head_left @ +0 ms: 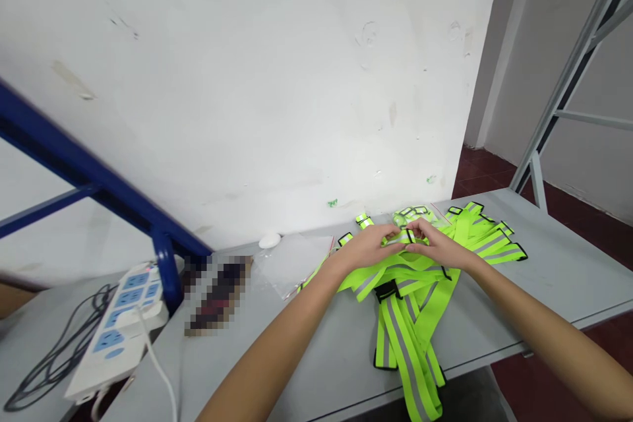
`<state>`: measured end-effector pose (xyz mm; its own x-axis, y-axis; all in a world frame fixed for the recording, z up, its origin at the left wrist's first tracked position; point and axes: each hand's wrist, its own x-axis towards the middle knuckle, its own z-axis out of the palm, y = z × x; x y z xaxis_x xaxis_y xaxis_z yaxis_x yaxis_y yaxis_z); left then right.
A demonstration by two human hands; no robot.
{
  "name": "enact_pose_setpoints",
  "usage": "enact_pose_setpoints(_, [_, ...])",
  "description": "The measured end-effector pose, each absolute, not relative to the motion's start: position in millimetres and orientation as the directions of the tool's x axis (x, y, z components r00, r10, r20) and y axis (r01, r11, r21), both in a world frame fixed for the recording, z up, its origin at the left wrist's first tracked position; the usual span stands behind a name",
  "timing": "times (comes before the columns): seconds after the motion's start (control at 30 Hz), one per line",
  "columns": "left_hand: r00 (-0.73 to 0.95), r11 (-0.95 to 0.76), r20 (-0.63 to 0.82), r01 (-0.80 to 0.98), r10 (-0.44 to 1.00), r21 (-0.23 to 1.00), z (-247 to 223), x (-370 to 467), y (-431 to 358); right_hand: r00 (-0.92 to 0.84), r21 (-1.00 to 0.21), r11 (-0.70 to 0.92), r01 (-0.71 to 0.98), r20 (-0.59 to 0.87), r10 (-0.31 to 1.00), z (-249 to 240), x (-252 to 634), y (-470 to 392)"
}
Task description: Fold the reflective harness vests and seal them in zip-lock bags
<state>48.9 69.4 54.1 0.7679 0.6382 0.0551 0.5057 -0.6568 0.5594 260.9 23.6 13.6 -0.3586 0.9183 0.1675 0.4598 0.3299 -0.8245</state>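
Observation:
A pile of neon-yellow reflective straps [410,323] with grey stripes and black edging lies on the grey table, some ends hanging over its front edge. Above the pile, my left hand [372,245] and my right hand [435,244] meet at one reflective strap [398,237] with a black buckle. Both hands pinch it between thumb and fingers, the left at its left part and the right beside the buckle. Fingertips partly hide the strap. Behind my right hand sits a clear plastic bag [438,214] next to more folded straps.
A flat clear plastic bag [297,260] and a white rounded object [270,240] lie left of the pile. Farther left are a white power strip [121,323] with cables and a blue metal frame [123,211]. The white wall [277,79] rises behind the table [494,316].

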Motion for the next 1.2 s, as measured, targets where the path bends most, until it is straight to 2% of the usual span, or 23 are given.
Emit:
enact_pose_setpoints(0.23, [0.696, -0.663, 0.107, 0.61, 0.71, 0.434, 50, 43, 69, -0.291, -0.834, 0.332, 0.44, 0.218, 0.932, 5, 261, 20])
enact_pose_setpoints(0.33, [0.653, -0.627, 0.119, 0.636, 0.748, 0.451, 48, 42, 69, -0.242, -0.853, 0.298, 0.429, 0.209, 0.948, 2, 264, 20])
enact_pose_setpoints(0.53, [0.618, -0.496, 0.091, 0.525, 0.781, 0.692, 48, 44, 66, -0.251, -0.839, 0.318, 0.443, 0.224, 0.942, 1, 265, 19])
enact_pose_setpoints(0.67, [0.534, -0.271, 0.09, 0.271, 0.84, 0.924, 47, 27, 75, -0.253, -0.819, 0.318, 0.478, 0.219, 0.942, 0, 269, 16])
enact_pose_setpoints(0.77, [0.478, -0.17, 0.063, 0.184, 0.876, 0.968, 45, 9, 84, -0.225, -0.828, 0.276, 0.488, 0.186, 0.956, -4, 276, 15])
enact_pose_setpoints(0.83, [0.474, -0.152, 0.045, 0.189, 0.879, 0.97, 43, 1, 85, -0.206, -0.841, 0.264, 0.472, 0.186, 0.961, -7, 279, 17])
enact_pose_setpoints(0.9, [0.519, -0.17, 0.005, 0.272, 0.855, 0.947, 39, -4, 84, -0.191, -0.856, 0.265, 0.443, 0.199, 0.961, -10, 279, 19])
enact_pose_setpoints(1.0, [0.589, -0.283, -0.078, 0.495, 0.804, 0.822, 29, -6, 79, -0.176, -0.882, 0.255, 0.396, 0.199, 0.964, -15, 278, 22])
enact_pose_setpoints(1.07, [0.579, -0.327, -0.1, 0.584, 0.809, 0.743, 21, -6, 77, -0.172, -0.896, 0.247, 0.369, 0.195, 0.966, -19, 279, 24])
enact_pose_setpoints(1.2, [0.581, -0.352, -0.07, 0.58, 0.811, 0.735, 9, -6, 76, -0.172, -0.909, 0.255, 0.331, 0.207, 0.963, -24, 281, 25])
